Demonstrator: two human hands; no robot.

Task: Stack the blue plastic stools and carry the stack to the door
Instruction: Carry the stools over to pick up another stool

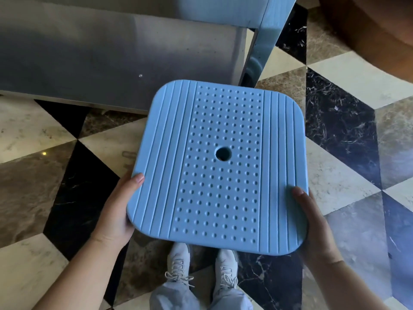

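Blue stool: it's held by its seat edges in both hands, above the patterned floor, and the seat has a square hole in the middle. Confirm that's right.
One detail is wrong: the hole in the blue stool seat is round, not square, as the head view shows. The rest stands: the left hand and right hand hold the seat edges above the patterned floor.

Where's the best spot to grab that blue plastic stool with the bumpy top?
Probably by the two opposite side edges of the blue plastic stool, near the corners closest to you, thumbs on top. The left hand and right hand grip it so; the seat is wide, flat and ridged there.
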